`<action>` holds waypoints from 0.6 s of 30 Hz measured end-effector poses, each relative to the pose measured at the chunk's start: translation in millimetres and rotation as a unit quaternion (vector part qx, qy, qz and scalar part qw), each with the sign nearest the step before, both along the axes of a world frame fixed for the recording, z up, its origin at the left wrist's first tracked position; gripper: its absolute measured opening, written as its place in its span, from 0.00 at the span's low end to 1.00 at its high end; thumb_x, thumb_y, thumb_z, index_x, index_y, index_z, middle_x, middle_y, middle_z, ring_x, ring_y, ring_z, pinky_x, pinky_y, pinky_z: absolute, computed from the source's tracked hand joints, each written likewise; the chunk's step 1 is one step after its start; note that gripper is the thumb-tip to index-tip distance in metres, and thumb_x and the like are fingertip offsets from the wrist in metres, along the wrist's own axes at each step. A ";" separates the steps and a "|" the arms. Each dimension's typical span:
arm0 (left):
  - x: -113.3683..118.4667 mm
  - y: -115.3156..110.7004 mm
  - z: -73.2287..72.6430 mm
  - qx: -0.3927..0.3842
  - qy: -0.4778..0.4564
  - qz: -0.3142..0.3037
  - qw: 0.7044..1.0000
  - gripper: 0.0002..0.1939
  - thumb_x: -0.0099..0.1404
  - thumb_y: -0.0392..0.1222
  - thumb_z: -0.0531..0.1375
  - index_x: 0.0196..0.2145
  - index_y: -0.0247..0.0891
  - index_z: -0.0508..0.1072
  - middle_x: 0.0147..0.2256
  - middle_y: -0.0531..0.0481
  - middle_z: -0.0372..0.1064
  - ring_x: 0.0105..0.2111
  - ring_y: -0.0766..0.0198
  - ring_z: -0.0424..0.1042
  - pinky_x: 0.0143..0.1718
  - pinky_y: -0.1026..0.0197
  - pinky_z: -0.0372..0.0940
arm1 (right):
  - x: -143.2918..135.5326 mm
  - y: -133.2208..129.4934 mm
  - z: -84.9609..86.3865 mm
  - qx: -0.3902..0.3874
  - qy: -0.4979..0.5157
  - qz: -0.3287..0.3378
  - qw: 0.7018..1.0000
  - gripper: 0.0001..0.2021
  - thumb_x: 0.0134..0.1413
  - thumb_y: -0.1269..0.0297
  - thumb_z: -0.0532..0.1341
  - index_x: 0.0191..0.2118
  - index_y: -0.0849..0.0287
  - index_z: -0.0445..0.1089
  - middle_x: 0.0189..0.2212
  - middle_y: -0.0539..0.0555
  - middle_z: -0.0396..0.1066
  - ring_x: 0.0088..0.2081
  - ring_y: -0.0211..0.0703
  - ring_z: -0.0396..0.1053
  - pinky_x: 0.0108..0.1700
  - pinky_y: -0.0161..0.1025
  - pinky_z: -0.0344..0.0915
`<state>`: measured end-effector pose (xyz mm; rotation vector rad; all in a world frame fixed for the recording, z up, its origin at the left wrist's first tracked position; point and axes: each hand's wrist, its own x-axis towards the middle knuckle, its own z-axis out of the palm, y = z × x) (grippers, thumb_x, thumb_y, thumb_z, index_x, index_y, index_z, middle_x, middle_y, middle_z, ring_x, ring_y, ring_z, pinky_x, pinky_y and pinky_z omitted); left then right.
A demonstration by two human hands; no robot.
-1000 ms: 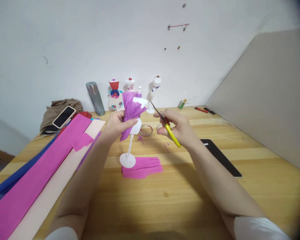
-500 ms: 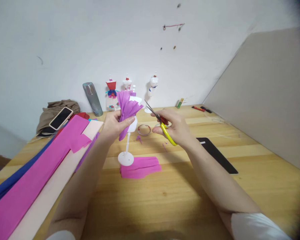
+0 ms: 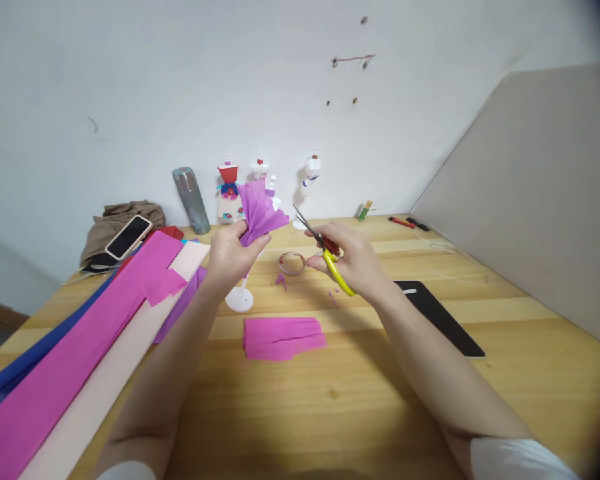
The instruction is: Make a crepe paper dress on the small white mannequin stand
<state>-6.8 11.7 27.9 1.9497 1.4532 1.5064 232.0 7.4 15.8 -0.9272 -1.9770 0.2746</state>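
Note:
My left hand pinches a gathered fan of purple crepe paper, its pleats spreading upward and to the right. Behind that paper and hand stands a small white mannequin, mostly hidden; its round base shows below the hand. In my right hand are yellow-handled scissors, fingers around the handles. Their blades are slightly parted and point up and left, just right of the paper without touching it. A flat piece of pink crepe paper lies on the table below, and small purple scraps lie between my hands.
Long strips of pink crepe paper and other colours cover the left side, with a phone on a brown cloth. A bottle and dressed mannequins line the wall. Rings of wire and a black board lie on the table.
The purple paper has shifted off the mannequin's front, and its base has tilted or moved slightly left and up. The scissors stay in my right hand, nearly still.

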 end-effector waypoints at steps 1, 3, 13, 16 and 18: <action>0.2 -0.4 -0.9 0.007 0.006 0.003 1.000 0.09 0.57 0.45 0.68 0.27 0.38 0.75 0.23 0.53 0.66 0.29 0.61 0.66 0.31 0.60 0.57 | 0.0 0.0 -0.1 0.002 -0.001 -0.002 1.000 0.17 0.55 0.49 0.66 0.38 0.59 0.73 0.27 0.49 0.61 0.27 0.39 0.57 0.33 0.39 0.56; 0.9 -1.5 -2.0 0.019 0.023 0.013 0.999 0.09 0.58 0.45 0.68 0.27 0.39 0.74 0.23 0.53 0.66 0.30 0.60 0.67 0.32 0.59 0.57 | -0.2 -0.6 0.2 0.008 -0.003 -0.005 1.000 0.17 0.56 0.49 0.66 0.39 0.59 0.73 0.27 0.49 0.61 0.27 0.39 0.57 0.33 0.39 0.56; 2.8 -0.3 -2.7 0.056 0.152 0.081 0.983 0.16 0.60 0.44 0.67 0.23 0.40 0.65 0.22 0.54 0.62 0.26 0.63 0.63 0.30 0.59 0.53 | -2.9 -1.9 2.8 0.028 -0.005 -0.024 0.999 0.20 0.56 0.45 0.65 0.38 0.59 0.72 0.26 0.49 0.61 0.27 0.39 0.56 0.32 0.38 0.54; 4.2 0.4 -4.2 0.058 0.165 0.089 0.981 0.14 0.60 0.44 0.66 0.24 0.40 0.66 0.23 0.53 0.64 0.27 0.62 0.65 0.30 0.59 0.54 | -4.4 -2.6 1.9 0.004 -0.004 -0.034 0.999 0.19 0.56 0.46 0.65 0.39 0.59 0.73 0.26 0.49 0.62 0.27 0.39 0.57 0.32 0.38 0.55; 5.2 0.4 -4.6 0.057 0.172 0.095 0.979 0.14 0.60 0.44 0.66 0.24 0.40 0.66 0.24 0.53 0.65 0.27 0.62 0.65 0.31 0.59 0.54 | -5.6 -3.2 1.6 -0.016 -0.005 -0.037 0.999 0.18 0.56 0.47 0.64 0.39 0.59 0.72 0.27 0.49 0.63 0.28 0.40 0.59 0.33 0.39 0.56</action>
